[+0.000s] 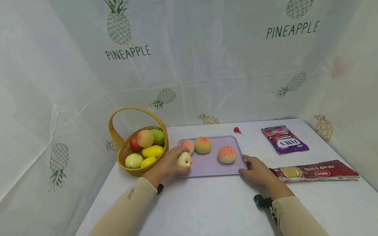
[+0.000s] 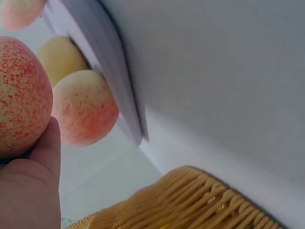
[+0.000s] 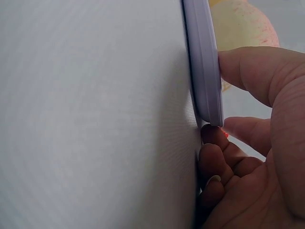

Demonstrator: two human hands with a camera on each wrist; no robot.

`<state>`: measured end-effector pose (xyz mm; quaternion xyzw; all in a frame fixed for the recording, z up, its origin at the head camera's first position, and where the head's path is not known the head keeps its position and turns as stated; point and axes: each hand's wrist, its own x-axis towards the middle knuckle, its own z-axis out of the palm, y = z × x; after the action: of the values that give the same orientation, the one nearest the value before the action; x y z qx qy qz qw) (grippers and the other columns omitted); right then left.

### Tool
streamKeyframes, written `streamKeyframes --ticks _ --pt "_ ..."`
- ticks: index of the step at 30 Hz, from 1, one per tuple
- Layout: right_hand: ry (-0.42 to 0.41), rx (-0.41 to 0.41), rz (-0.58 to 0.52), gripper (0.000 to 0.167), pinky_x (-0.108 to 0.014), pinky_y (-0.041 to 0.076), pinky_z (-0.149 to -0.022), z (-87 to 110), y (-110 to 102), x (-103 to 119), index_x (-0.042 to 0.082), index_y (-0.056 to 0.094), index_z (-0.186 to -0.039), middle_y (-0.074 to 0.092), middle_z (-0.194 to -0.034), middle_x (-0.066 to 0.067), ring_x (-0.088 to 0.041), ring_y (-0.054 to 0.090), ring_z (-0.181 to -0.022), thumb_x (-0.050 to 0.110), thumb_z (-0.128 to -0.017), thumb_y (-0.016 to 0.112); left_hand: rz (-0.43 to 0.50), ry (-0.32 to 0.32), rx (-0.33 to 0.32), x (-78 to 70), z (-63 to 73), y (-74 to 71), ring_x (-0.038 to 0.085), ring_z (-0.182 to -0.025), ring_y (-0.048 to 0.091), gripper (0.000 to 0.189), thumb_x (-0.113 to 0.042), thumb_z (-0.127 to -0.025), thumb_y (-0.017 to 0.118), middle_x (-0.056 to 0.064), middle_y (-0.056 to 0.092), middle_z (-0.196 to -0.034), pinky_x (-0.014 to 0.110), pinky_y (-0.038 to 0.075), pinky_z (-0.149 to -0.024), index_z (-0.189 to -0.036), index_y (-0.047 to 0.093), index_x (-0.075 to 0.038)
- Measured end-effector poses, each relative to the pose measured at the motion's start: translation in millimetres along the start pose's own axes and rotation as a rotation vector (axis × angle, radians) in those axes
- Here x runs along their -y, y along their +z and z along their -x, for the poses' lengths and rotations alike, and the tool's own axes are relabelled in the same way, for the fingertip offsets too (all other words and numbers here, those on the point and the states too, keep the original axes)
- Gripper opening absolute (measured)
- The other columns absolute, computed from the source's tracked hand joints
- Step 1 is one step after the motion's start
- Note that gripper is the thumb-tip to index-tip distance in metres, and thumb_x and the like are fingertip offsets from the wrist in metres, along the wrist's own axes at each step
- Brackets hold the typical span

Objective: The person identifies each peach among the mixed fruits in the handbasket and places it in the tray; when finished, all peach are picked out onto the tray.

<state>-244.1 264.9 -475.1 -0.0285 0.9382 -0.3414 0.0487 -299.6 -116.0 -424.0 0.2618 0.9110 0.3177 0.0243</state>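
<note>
My left hand point(image 1: 169, 164) holds a pale peach with red speckles point(image 1: 184, 159) over the left end of a lilac tray point(image 1: 211, 167). In the left wrist view the thumb presses against this held peach point(image 2: 21, 95). My right hand point(image 1: 258, 170) grips the tray's near right corner. The right wrist view shows its thumb point(image 3: 243, 69) on the tray's rim point(image 3: 206, 62) and other fingers curled at the corner. On the tray lie a speckled peach point(image 1: 188, 146) at the back left, a yellow-orange peach point(image 1: 202, 145) beside it, and another speckled peach point(image 1: 227, 154) toward the right.
A wicker basket point(image 1: 136, 172) with a tall handle stands left of the tray, filled with several fruits. A red lollipop point(image 1: 237, 130) lies behind the tray. On the right are a purple Fox's bag point(image 1: 284, 139) and a long red packet point(image 1: 317, 171).
</note>
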Motion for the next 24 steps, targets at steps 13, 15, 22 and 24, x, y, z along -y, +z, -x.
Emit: streamKeyframes --ticks 13,15,22,24 --pt "0.004 -0.006 -0.008 0.081 -0.063 0.046 -0.105 1.7 0.0 1.9 -0.005 0.037 -0.154 0.059 -0.133 -0.029 -0.042 0.058 -0.121 0.033 -0.093 0.074 0.034 0.044 0.039 3.7 -7.3 16.1 0.015 -0.1 0.058 0.065 -0.026 -0.079 0.087 -0.006 0.061 -0.125 0.031 0.053 -0.088 -0.136 0.059 -0.012" --pt "0.008 -0.005 -0.01 0.081 -0.063 0.046 -0.105 1.8 -0.1 2.9 -0.005 0.037 -0.154 0.059 -0.133 -0.029 -0.041 0.059 -0.121 0.033 -0.093 0.075 0.037 0.041 0.04 4.9 -7.9 16.8 0.015 -0.098 0.058 0.065 -0.026 -0.079 0.087 -0.006 0.061 -0.124 0.031 0.052 -0.087 -0.136 0.059 -0.012" --pt "0.012 -0.005 -0.006 0.081 -0.063 0.045 -0.106 2.3 0.0 2.9 -0.005 0.037 -0.154 0.059 -0.134 -0.029 -0.042 0.058 -0.123 0.033 -0.093 0.074 0.037 0.057 0.047 7.7 -9.3 18.7 0.014 -0.101 0.057 0.064 -0.026 -0.08 0.087 -0.007 0.06 -0.128 0.031 0.052 -0.091 -0.135 0.059 -0.012" --pt "0.009 -0.009 -0.004 0.081 -0.063 0.045 -0.106 2.3 0.1 2.4 -0.005 0.037 -0.154 0.059 -0.134 -0.029 -0.043 0.057 -0.124 0.033 -0.093 0.074 0.03 0.062 0.053 7.2 -9.8 18.8 0.015 -0.103 0.058 0.063 -0.025 -0.08 0.087 -0.005 0.06 -0.13 0.033 0.052 -0.092 -0.135 0.059 -0.011"
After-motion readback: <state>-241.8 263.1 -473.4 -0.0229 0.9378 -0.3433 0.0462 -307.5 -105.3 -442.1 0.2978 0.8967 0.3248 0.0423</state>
